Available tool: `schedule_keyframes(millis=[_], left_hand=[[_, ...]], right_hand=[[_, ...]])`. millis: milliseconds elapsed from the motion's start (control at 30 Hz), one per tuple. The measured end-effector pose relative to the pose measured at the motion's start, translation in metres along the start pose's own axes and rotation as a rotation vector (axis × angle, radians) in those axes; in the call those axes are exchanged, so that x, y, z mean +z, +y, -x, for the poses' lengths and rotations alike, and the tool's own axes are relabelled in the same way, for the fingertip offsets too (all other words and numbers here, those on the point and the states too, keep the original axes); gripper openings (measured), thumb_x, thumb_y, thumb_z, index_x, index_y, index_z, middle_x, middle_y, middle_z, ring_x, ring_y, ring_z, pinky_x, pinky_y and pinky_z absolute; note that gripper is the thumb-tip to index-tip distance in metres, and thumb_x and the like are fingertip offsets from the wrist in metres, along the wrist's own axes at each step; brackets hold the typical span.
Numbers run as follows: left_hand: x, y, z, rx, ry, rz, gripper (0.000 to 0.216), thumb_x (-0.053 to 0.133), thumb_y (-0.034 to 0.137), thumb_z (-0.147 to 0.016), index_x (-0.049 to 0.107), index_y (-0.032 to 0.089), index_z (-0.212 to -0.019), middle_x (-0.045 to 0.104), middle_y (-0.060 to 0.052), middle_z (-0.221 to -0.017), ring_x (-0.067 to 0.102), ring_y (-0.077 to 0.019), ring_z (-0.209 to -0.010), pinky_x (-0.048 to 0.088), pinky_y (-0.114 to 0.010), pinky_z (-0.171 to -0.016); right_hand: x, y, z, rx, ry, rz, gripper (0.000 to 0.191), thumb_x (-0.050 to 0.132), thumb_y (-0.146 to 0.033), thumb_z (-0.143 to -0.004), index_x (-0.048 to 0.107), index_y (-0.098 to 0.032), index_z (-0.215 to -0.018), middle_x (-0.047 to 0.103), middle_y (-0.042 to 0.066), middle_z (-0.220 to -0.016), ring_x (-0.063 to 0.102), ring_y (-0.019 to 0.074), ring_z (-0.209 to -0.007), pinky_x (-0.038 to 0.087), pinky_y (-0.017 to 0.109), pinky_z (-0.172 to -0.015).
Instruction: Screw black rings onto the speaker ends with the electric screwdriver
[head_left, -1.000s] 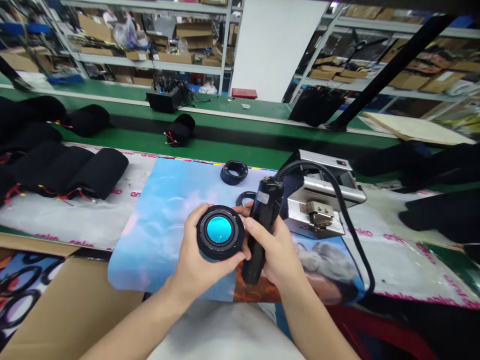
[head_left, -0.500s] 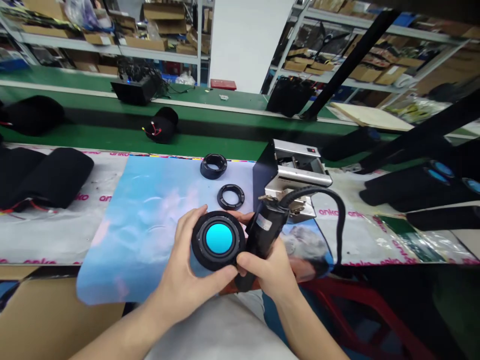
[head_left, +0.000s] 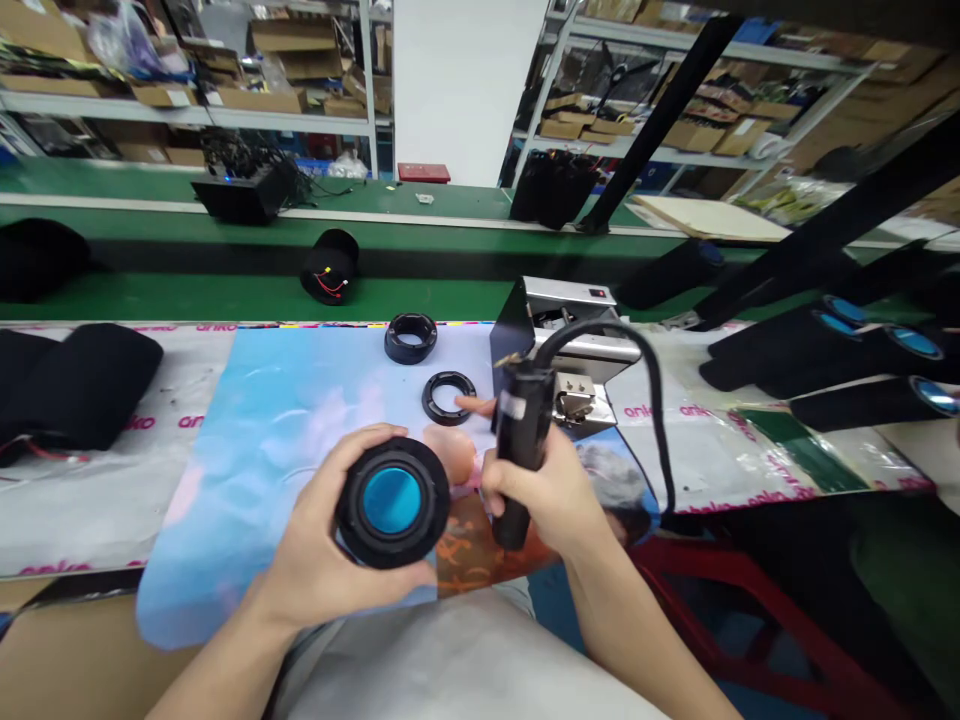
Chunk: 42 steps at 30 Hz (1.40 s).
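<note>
Left hand [head_left: 319, 560] curled round a round black lens unit [head_left: 391, 502], fingers wrapped over its rim, blue glass face turned up toward the camera. Held just above the near edge of the worktop [head_left: 90, 480], over the printed blue sheet [head_left: 285, 420].

Right hand [head_left: 544, 495] closed tight on a black cylindrical power tool [head_left: 519, 440], upright, thick black cable [head_left: 652, 400] looping off its top and down past the worktop edge. Lens unit and tool apart, just beside each other.

Risks, as a judgement: grip on the lens unit by the rim only, so a slip could drop it onto the worktop and mark the glass; tool tip brought in at a tilt could skid across the smooth glass face; stiff cable could drag on the metal box [head_left: 577, 345] or pull the tool off line.

Lens unit: matte black ring, ridged in concentric steps, glossy blue-coated glass at centre. Tool: smooth dark barrel with a small white label. Beyond, a flat black ring [head_left: 448, 397] and a taller black collar [head_left: 411, 338], both lying on the sheet; brushed-steel box just behind the tool. Soft black fabric rolls [head_left: 82, 385] at left, long black tubes [head_left: 847, 375] with blue ends at right, green conveyor belt [head_left: 187, 295] behind.
</note>
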<state>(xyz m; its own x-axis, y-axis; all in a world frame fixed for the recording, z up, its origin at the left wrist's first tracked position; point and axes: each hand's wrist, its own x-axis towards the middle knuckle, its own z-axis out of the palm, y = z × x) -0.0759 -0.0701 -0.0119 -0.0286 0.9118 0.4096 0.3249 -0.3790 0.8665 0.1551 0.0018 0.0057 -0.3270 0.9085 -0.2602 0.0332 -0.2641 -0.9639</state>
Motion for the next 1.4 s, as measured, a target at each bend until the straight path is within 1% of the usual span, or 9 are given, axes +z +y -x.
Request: schedule_keyframes(millis=[133,267,400,567,700,900,967,1100,1400], left_hand=[[-0.009,-0.008,0.001,-0.051,0.203,-0.09,0.09,0.102,0.049,-0.064,0.064,0.03,-0.143,0.076,-0.009,-0.134,0.077,-0.0366,-0.122,0.066,-0.049,-0.102],[-0.007,-0.009,-0.002,-0.094,0.216,-0.11,0.09,0.103,0.048,-0.063,0.063,0.029,-0.141,0.075,-0.01,-0.136,0.076,-0.0354,-0.124,0.066,-0.047,-0.103],[-0.002,-0.007,-0.002,-0.094,0.201,-0.069,0.088,0.103,0.05,-0.065,0.061,0.028,-0.14,0.074,-0.01,-0.14,0.075,-0.0344,-0.128,0.065,-0.045,-0.106],[-0.009,-0.005,0.0,-0.157,0.137,-0.056,0.106,0.105,0.053,-0.059,0.056,0.031,-0.15,0.069,-0.011,-0.148,0.071,-0.0377,-0.136,0.063,-0.047,-0.11],[-0.017,0.002,-0.004,-0.252,0.005,-0.033,0.097,0.101,0.038,-0.065,0.057,0.032,-0.152,0.068,-0.01,-0.152,0.069,-0.0375,-0.139,0.062,-0.046,-0.114],[-0.007,0.006,-0.009,-0.214,0.051,0.081,0.093,0.102,0.035,-0.062,0.06,0.029,-0.145,0.073,-0.009,-0.143,0.071,-0.0372,-0.135,0.062,-0.049,-0.113],[-0.002,0.005,-0.009,-0.215,0.086,0.108,0.096,0.104,0.039,-0.059,0.06,0.028,-0.144,0.071,-0.01,-0.146,0.067,-0.0397,-0.139,0.058,-0.053,-0.117],[0.004,0.001,-0.009,-0.245,0.108,0.222,0.095,0.105,0.045,-0.058,0.06,0.025,-0.139,0.072,-0.012,-0.142,0.068,-0.0406,-0.136,0.059,-0.056,-0.115],[0.004,-0.002,-0.012,-0.203,0.092,0.249,0.104,0.106,0.045,-0.058,0.052,0.024,-0.145,0.067,-0.015,-0.151,0.065,-0.0404,-0.141,0.055,-0.054,-0.12]], right_hand=[[0.004,-0.01,-0.023,-0.057,0.265,0.294,0.071,0.086,-0.052,-0.073,0.06,-0.021,-0.132,0.068,0.003,-0.092,0.065,0.0192,-0.075,0.058,0.034,-0.072],[0.022,-0.01,-0.05,-0.037,0.303,0.609,0.057,0.083,-0.03,-0.081,0.061,-0.016,-0.132,0.064,0.014,-0.131,0.066,0.0327,-0.118,0.053,0.051,-0.11],[0.037,-0.001,-0.07,0.036,0.301,0.808,0.067,0.083,-0.028,-0.088,0.054,-0.012,-0.146,0.047,0.022,-0.154,0.065,0.0345,-0.123,0.051,0.059,-0.115],[0.038,-0.004,-0.071,0.022,0.309,0.876,0.054,0.077,-0.021,-0.092,0.058,-0.01,-0.141,0.052,0.022,-0.149,0.067,0.0342,-0.121,0.053,0.06,-0.113],[0.025,-0.034,-0.043,-0.115,0.279,0.78,0.052,0.086,-0.036,-0.086,0.062,-0.017,-0.128,0.069,0.011,-0.122,0.071,0.0287,-0.11,0.06,0.041,-0.098],[0.021,-0.087,-0.002,-0.403,-0.26,0.615,0.05,0.094,-0.032,-0.074,0.071,-0.025,-0.117,0.069,-0.003,-0.082,0.063,0.0131,-0.068,0.05,0.021,-0.059],[0.025,-0.097,-0.002,-0.364,-0.381,0.735,0.047,0.088,-0.025,-0.077,0.072,-0.025,-0.121,0.073,-0.002,-0.09,0.064,0.0126,-0.069,0.051,0.02,-0.06],[0.027,-0.105,-0.011,-0.342,-0.543,0.883,0.079,0.075,-0.019,-0.081,0.056,-0.032,-0.156,0.075,-0.001,-0.12,0.072,0.0146,-0.086,0.057,0.023,-0.072],[0.032,-0.08,-0.002,-0.224,-0.268,0.63,0.076,0.095,-0.038,-0.071,0.064,-0.029,-0.139,0.069,-0.002,-0.082,0.067,0.0184,-0.073,0.059,0.03,-0.068]])
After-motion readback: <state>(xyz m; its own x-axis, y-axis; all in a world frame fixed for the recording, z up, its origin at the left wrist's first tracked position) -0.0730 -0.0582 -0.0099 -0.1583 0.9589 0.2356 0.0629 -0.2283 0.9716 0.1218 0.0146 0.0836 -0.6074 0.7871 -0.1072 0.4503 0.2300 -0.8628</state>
